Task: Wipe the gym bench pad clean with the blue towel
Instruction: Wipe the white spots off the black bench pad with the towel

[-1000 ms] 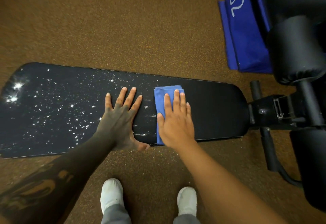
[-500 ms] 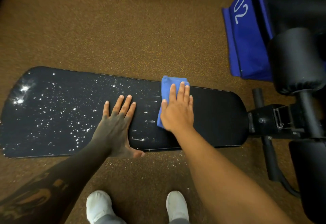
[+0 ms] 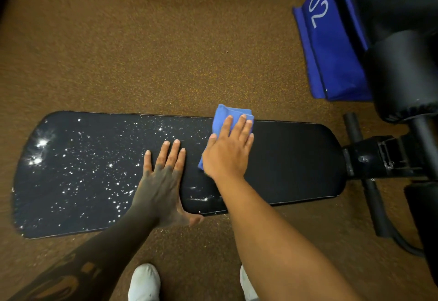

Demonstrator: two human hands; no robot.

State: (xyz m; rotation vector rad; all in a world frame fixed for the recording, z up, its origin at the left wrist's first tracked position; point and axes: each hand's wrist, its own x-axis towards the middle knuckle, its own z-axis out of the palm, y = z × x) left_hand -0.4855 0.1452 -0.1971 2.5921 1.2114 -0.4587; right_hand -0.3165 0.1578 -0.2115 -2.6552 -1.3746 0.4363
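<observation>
Head view: right hand (image 3: 227, 153) presses flat, fingers open, on the blue towel (image 3: 231, 114); left hand (image 3: 163, 182) rests open on the bench pad (image 3: 296, 158). Best work leftward through the droplets (image 3: 78, 170) with overlapping strokes.

The long padded vinyl bench pad (image 3: 296, 158) is black, speckled white at its left; the folded cloth towel (image 3: 227, 116) is blue; the speckled rubber floor (image 3: 166, 52) brown.

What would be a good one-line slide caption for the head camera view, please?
Right hand presses a blue towel on the bench pad; left hand lies flat beside it, among droplets.
</observation>
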